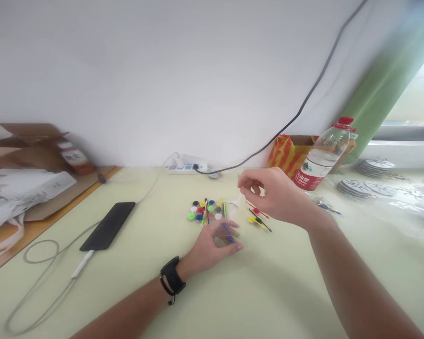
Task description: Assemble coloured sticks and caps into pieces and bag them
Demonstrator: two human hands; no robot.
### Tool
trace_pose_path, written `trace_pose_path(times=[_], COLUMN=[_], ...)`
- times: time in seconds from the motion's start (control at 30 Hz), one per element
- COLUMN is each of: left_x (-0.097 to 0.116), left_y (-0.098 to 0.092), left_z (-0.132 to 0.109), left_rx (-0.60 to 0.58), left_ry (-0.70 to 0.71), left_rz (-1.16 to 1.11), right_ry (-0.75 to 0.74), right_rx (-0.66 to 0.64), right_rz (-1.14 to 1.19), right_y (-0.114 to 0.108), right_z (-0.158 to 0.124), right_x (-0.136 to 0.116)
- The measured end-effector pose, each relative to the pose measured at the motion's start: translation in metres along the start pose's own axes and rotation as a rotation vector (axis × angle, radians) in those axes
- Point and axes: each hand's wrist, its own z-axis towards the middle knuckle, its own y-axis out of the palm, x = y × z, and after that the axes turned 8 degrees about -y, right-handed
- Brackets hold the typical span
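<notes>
Toward the middle of the worktop (pixel 155 226), in my head view, the left hand (pixel 212 242) curves loosely around a blue piece (pixel 229 233), thumb and fingers apart; whether it grips, I cannot tell. Coloured discs (pixel 200 210) lie just beyond, toward the back edge. The right hand (pixel 268 190) is raised, thumb and fingertip pinched together (anything between them is too small for me). I judge the blue piece light, stiff and slick, best taken by its rounded part.

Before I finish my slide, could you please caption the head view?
Left hand curved around a blue piece beside coloured discs; right hand raised in a pinch over the table.
</notes>
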Motion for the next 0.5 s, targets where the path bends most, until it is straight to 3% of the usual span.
trace_pose_path(times=[0.13, 0.33, 0.5], left_x=[0.001, 0.003, 0.005], left_y=[0.000, 0.001, 0.002], left_z=[0.000, 0.000, 0.001], left_rx=[0.004, 0.029, 0.045], left_ry=[0.009, 0.027, 0.056], left_rz=[0.031, 0.030, 0.010], right_ry=[0.044, 0.100, 0.076], right_rx=[0.048, -0.153, -0.162], right_rz=[0.043, 0.249, 0.111], right_y=[0.001, -0.011, -0.013], right_z=[0.000, -0.003, -0.005], right_x=[-0.006, -0.004, -0.010])
